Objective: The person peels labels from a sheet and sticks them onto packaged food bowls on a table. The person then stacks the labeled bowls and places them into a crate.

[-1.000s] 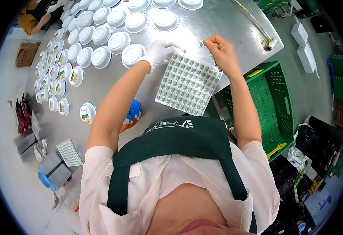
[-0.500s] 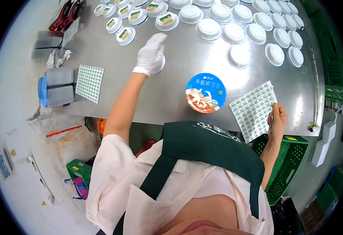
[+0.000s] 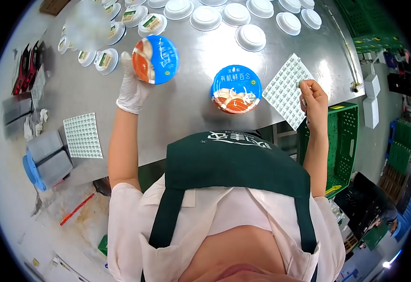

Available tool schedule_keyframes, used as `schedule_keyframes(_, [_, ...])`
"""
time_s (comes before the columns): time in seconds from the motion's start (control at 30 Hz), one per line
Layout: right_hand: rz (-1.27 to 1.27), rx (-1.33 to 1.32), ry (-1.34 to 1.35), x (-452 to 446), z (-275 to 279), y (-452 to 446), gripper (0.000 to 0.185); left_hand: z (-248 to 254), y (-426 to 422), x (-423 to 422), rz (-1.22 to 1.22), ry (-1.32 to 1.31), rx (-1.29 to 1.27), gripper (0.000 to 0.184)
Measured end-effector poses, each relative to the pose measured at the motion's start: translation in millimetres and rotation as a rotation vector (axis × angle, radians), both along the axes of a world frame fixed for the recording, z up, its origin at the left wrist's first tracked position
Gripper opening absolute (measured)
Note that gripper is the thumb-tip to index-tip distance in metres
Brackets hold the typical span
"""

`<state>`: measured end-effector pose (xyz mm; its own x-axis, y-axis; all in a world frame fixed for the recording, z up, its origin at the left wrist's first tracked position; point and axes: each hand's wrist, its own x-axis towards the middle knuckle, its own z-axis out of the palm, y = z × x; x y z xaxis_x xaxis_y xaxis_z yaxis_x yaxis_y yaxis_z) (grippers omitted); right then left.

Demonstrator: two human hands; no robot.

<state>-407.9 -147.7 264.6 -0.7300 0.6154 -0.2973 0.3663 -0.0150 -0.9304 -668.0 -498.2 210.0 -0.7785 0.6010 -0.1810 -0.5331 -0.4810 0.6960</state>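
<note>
My left hand [image 3: 136, 87], in a white glove, holds a round tub [image 3: 164, 60] by its side, tilted, with its blue and orange printed lid facing me. A second tub [image 3: 236, 89] with the same kind of lid sits upright on the metal table in front of me. Over the right edge of a sheet of small green-and-white stickers [image 3: 285, 94] is my bare right hand [image 3: 313, 101]. Its thumb and forefinger are pinched together on a tiny greenish piece that looks like a sticker.
Several upside-down white tubs [image 3: 251, 37] stand at the back of the steel table [image 3: 191, 113]; those at left bear labels [image 3: 106, 61]. Another sticker sheet [image 3: 82, 136] and grey bins [image 3: 50, 152] are at left. A green crate [image 3: 339, 145] is beyond the right edge.
My left hand has picked a white tub off the table and turned it so the lid shows. The right hand stays pinched by the sheet. The view has swung.
</note>
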Motion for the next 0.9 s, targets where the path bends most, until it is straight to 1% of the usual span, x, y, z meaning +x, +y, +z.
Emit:
schedule_keyframes(0.03, [-0.020,-0.023,0.026,4.0,2.0,-2.4,0.015,12.8,5.0,4.6,-0.103,-0.100,0.193,0.054])
schedule_keyframes(0.07, [-0.039,-0.047,0.054,6.9,3.4,-4.3,0.015,24.4,17.4,11.4,-0.058,0.022,0.016,0.056])
schedule_keyframes(0.1, [-0.053,-0.044,0.066,9.6,4.2,-6.5,0.015,31.2,25.0,11.3,-0.072,0.034,0.019,0.056])
schedule_keyframes(0.17, [-0.057,-0.024,0.102,18.5,6.2,-12.0,0.014,42.3,44.0,11.7,-0.380,0.007,-0.037,0.059])
schedule_keyframes(0.2, [-0.061,-0.022,0.108,21.3,10.9,-16.6,0.013,58.0,55.4,16.4,-0.469,-0.080,0.035,0.063])
schedule_keyframes(0.23, [-0.058,-0.005,0.105,25.0,12.6,-19.4,0.013,63.5,65.5,17.6,-0.495,-0.076,0.036,0.063])
schedule_keyframes(0.3, [-0.078,0.006,0.082,31.1,15.3,-25.0,0.013,70.4,83.0,22.2,-0.571,0.042,-0.205,0.064])
schedule_keyframes(0.33, [-0.075,0.017,0.076,34.0,14.9,-26.8,0.013,80.2,92.1,31.3,-0.572,0.081,-0.239,0.063])
schedule_keyframes(0.47, [-0.070,0.013,0.051,39.8,15.0,-36.3,0.015,79.9,111.5,42.8,-0.679,0.149,-0.259,0.063])
schedule_keyframes(0.53, [-0.053,-0.005,-0.002,40.4,14.3,-41.0,0.015,78.2,115.7,61.0,-0.416,0.161,-0.235,0.053])
schedule_keyframes(0.57, [-0.018,0.041,0.053,41.2,3.5,-41.6,0.015,76.7,113.1,66.6,-0.432,0.162,-0.241,0.053])
schedule_keyframes(0.63, [0.037,0.001,0.043,37.1,-0.4,-51.2,0.016,68.9,104.7,76.5,-0.259,0.072,-0.294,0.036])
schedule_keyframes(0.67, [0.106,-0.110,0.003,33.2,0.2,-56.2,0.017,57.6,100.9,80.2,-0.210,0.017,-0.244,0.024])
schedule_keyframes(0.7, [0.177,-0.221,-0.036,28.4,2.7,-60.7,0.018,52.7,100.5,86.3,-0.218,0.019,-0.250,0.024])
schedule_keyframes(0.73, [0.269,-0.393,-0.006,23.8,5.9,-64.6,0.020,49.5,103.1,95.5,-0.135,-0.005,-0.235,0.016])
schedule_keyframes(0.77, [0.265,-0.397,-0.003,18.5,3.9,-69.4,0.020,48.3,108.0,105.2,-0.050,-0.028,-0.219,0.009])
schedule_keyframes(0.8, [0.343,-0.533,0.100,12.2,0.4,-73.4,0.021,53.0,118.3,116.5,0.110,0.021,-0.301,0.016])
schedule_keyframes(0.83, [0.423,-0.667,0.205,6.8,-2.4,-74.7,0.021,52.3,118.0,117.8,0.110,0.023,-0.302,0.016])
schedule_keyframes(0.9, [0.426,-0.672,0.222,-0.3,-5.0,-70.0,0.023,47.6,114.8,120.0,0.040,0.411,-0.402,0.030])
